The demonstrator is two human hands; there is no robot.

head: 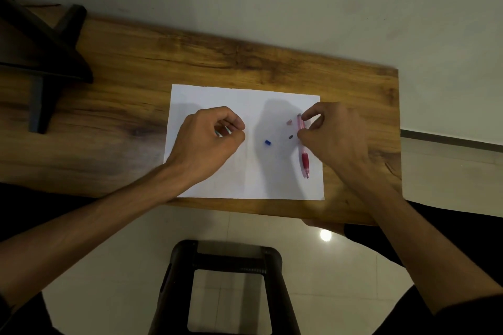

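A white sheet of paper [217, 185] lies on the wooden table [130, 84]. On it rests a red pen [304, 156] with a clear pink upper barrel, its tip toward me. My right hand [334, 136] pinches that upper barrel between thumb and forefinger. Beside the pen lie a small pinkish piece [289, 122], a tiny dark piece [290, 137] and a small blue cap [267, 142]. My left hand [206, 141] hovers over the paper's left half with its fingers curled, thumb and forefinger tips meeting. A small bluish part [217, 132] peeks from inside it, mostly hidden.
A dark stand [46, 43] occupies the table's far left. A black stool [226, 288] stands on the tiled floor just below the table's near edge. The wall runs behind the table, whose right edge ends just past the paper.
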